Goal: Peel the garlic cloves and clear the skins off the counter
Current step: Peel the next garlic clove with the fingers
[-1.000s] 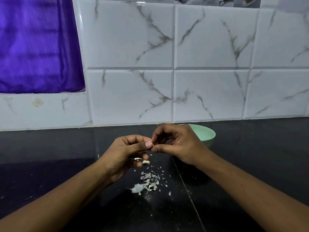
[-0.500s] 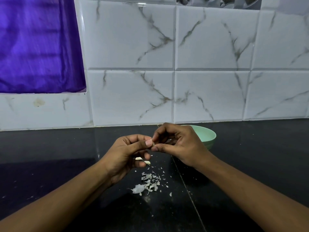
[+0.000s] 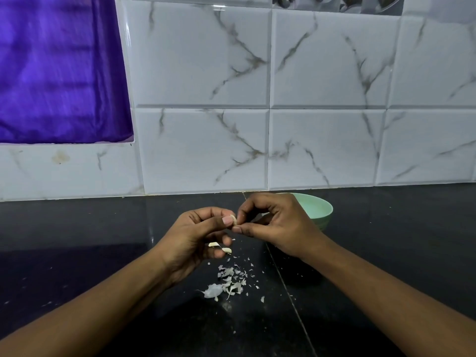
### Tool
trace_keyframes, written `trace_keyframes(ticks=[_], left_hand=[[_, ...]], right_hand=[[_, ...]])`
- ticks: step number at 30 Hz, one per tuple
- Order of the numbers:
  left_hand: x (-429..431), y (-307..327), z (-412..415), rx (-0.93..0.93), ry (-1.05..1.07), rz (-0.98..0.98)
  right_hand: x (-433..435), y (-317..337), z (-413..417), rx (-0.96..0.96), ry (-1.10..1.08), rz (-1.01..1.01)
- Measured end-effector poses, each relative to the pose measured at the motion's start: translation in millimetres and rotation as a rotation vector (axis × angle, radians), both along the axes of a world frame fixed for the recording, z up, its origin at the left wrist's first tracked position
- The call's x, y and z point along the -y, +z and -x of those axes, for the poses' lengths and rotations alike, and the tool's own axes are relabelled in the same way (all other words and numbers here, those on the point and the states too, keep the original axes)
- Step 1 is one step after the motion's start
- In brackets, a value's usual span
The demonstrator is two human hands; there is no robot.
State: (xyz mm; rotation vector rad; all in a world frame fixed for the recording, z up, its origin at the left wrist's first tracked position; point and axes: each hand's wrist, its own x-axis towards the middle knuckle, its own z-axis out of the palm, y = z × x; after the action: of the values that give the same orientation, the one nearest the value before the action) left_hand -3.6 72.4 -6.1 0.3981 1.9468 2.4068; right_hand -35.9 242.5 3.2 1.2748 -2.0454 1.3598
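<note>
Now left hand [image 3: 195,235] and right hand [image 3: 278,225] both pinch one garlic clove [image 3: 234,219], fingers [image 3: 219,221] clamped on it. Skins [image 3: 226,282] litter the surface [image 3: 77,240] below.

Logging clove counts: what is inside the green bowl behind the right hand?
Only bare pale inner wall of the green bowl shows. The right hand covers its left part, and the low angle hides the bottom, so any contents cannot be seen.
</note>
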Motion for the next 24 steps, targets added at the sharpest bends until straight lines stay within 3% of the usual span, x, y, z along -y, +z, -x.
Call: trace_keyframes(ticks=[7, 16, 24], left_hand=[[0.5, -0.1, 2.3, -0.031, 0.042, -0.043], [-1.2, -3.7, 4.3, -0.075, 0.127, -0.011], [-1.1, -6.5, 4.6, -0.073, 0.109, 0.005]], right_hand=[[-2.1, 4.0, -2.2, 0.096, 0.031, 0.048], [4.5, 2.7, -7.2, -0.018, -0.123, 0.004], [5.2, 2.9, -0.8, 0.284, -0.151, 0.124]])
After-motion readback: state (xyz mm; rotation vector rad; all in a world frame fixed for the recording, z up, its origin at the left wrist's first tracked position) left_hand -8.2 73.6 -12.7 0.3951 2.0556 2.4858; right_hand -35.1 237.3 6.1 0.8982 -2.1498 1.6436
